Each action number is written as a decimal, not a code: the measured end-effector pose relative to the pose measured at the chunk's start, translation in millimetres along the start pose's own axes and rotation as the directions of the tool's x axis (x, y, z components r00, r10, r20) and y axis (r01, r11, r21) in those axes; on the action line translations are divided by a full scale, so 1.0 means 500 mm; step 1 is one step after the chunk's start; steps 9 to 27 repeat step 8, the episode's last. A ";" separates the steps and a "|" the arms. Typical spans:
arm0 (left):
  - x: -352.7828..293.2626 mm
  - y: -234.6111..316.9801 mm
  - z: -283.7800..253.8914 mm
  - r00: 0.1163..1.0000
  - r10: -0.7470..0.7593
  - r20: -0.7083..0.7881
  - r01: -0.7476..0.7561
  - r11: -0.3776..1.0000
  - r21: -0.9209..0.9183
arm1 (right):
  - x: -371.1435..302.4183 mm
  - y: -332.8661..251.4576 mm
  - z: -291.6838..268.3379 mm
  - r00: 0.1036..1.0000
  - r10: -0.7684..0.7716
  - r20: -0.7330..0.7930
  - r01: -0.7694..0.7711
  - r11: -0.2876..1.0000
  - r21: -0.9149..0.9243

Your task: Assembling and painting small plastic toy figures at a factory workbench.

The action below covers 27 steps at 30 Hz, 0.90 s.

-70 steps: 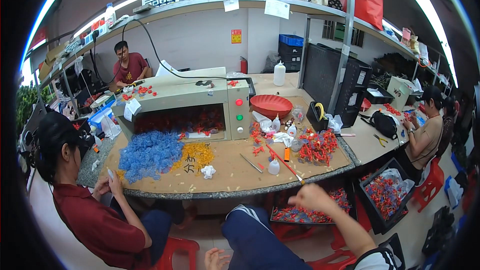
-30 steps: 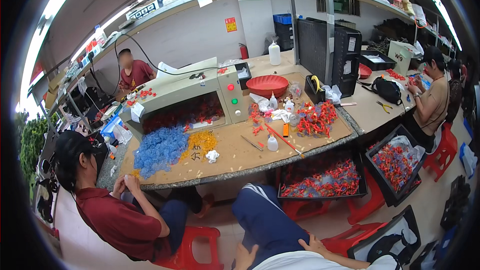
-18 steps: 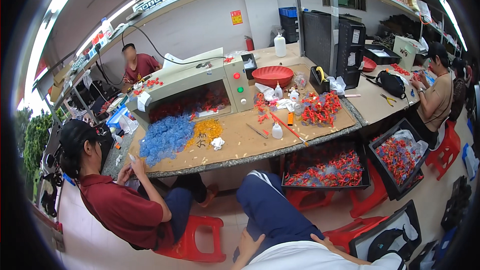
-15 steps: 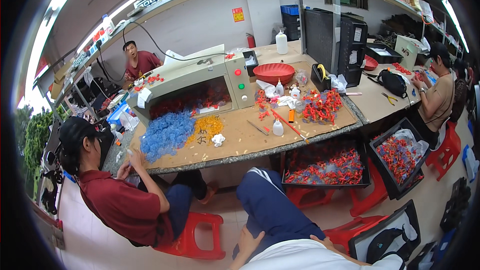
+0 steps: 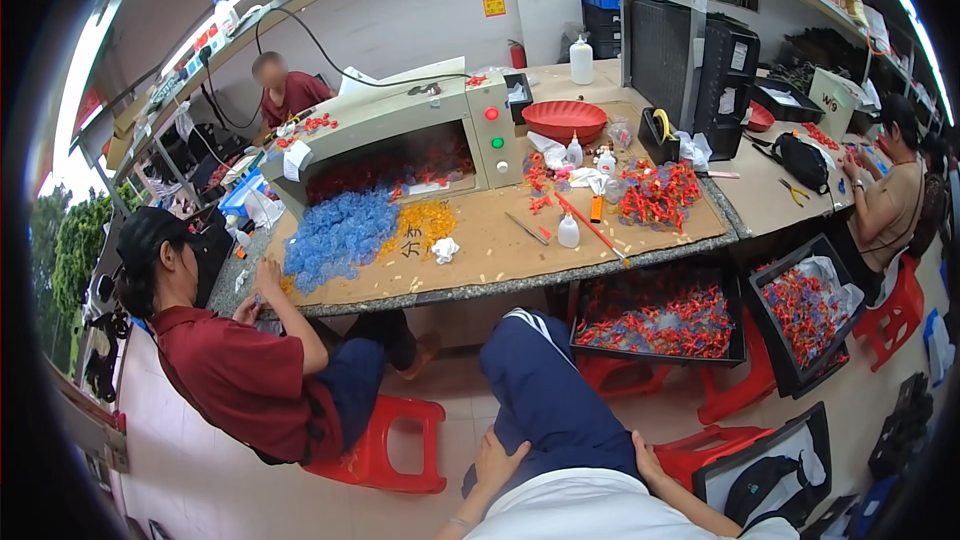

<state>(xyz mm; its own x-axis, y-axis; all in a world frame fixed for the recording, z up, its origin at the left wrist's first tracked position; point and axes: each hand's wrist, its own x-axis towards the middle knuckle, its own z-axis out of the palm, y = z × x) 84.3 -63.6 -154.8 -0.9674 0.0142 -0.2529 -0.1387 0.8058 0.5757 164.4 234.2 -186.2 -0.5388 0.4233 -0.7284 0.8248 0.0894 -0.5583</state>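
Both hands are lying flat and empty on the person's own blue trousers: the left hand is resting open on the left thigh, the right hand against the right hip. Farther ahead, well apart from both, a black tray of red pieces is sitting under the workbench.

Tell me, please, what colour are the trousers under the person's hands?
Dark blue trousers with white side stripes, seen in the head view; the left hand and right hand rest on them.
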 end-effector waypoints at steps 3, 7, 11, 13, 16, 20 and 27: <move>-0.008 -0.060 0.032 0.996 0.033 -0.088 -0.043 0.993 -0.108 | 0.060 0.015 -0.007 0.997 0.032 -0.070 -0.037 0.997 -0.074; 0.076 -0.237 0.078 0.983 -0.040 0.177 0.110 0.908 -0.403 | 0.271 0.173 0.018 0.988 0.148 -0.045 -0.151 0.986 -0.065; 0.059 -0.266 0.059 0.965 -0.127 0.229 0.224 0.853 -0.471 | 0.272 0.155 0.003 0.987 0.160 -0.025 -0.162 0.984 -0.079; 0.059 -0.266 0.059 0.965 -0.127 0.229 0.224 0.853 -0.471 | 0.272 0.155 0.003 0.987 0.160 -0.025 -0.162 0.984 -0.079; 0.059 -0.266 0.059 0.965 -0.127 0.229 0.224 0.853 -0.471 | 0.272 0.155 0.003 0.987 0.160 -0.025 -0.162 0.984 -0.079; 0.059 -0.266 0.059 0.965 -0.127 0.229 0.224 0.853 -0.471 | 0.272 0.155 0.003 0.987 0.160 -0.025 -0.162 0.984 -0.079; 0.059 -0.266 0.059 0.965 -0.127 0.229 0.224 0.853 -0.471 | 0.272 0.155 0.003 0.987 0.160 -0.025 -0.162 0.984 -0.079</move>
